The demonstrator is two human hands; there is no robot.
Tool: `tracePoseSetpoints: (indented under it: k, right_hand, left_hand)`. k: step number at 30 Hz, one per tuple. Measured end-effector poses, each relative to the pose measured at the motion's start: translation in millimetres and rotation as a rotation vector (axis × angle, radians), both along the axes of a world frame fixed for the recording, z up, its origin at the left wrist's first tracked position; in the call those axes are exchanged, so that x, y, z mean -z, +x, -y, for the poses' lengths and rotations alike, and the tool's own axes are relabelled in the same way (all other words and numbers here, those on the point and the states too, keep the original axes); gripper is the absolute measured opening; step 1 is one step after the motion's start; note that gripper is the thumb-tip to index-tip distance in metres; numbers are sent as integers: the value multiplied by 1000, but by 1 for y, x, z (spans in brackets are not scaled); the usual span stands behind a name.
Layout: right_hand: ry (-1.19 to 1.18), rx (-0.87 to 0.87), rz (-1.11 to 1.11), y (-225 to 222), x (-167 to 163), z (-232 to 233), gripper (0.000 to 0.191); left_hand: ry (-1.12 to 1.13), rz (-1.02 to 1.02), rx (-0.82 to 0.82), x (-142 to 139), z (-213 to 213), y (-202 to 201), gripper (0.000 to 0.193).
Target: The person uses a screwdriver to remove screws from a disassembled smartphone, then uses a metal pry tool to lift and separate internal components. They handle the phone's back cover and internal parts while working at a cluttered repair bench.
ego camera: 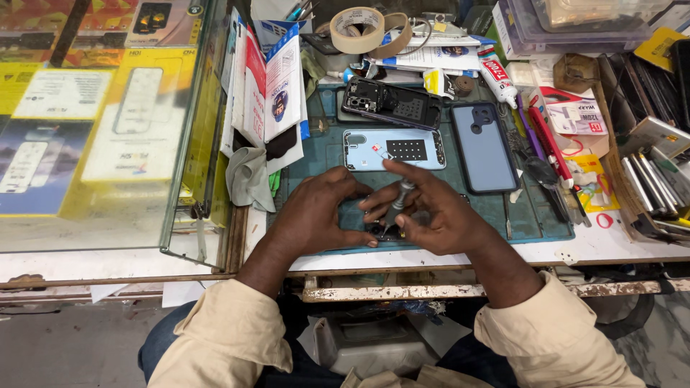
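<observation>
My right hand (438, 212) grips a small screwdriver (399, 200) held upright, its tip down on a dark small part (381, 231) on the green work mat (323, 154). My left hand (320, 212) rests on the mat beside it, fingers curled and pressing on that part, which is mostly hidden under both hands. Just beyond my hands lies a light blue phone back panel (359, 152) face up. A dark opened phone body (392, 103) lies farther back, and a blue phone case (484, 147) lies to the right.
A glass display counter (93, 122) with boxed goods is at the left. Tape rolls (357, 29), a glue tube (497, 74), paper packets (273, 86), a grey cloth (248, 176), red-handled tools (550, 144) and metal tools (647, 179) crowd the bench's back and right.
</observation>
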State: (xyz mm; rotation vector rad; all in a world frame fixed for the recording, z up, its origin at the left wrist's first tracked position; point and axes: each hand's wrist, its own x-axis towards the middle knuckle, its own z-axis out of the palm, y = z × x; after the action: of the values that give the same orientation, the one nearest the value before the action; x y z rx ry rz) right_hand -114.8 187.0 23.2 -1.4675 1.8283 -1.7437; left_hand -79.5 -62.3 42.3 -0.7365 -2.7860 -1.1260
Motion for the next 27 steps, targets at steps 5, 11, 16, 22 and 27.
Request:
tracePoseSetpoints:
  k: [5,11,16,22,27]
  right_hand:
    - [-181,146,132,-8,6,-7,78]
    - [-168,611,147,-34,12,-17,50]
    - [-140,707,172,-43,9,-12,23]
    - [117,875,-3,-41,-8,1,21]
    - [100,870,85,-39,-12,1,23]
  left_hand:
    - [-40,-55,-5,-1,0,3,75]
    - [-77,-59,-35,-1,-5,8,76]
    - [-116,-51,-68,-6,-9,11,75]
    - [-113,-54,-80,-10,-10,17,73]
    - [-113,-71,-72,-9,-9,20,76]
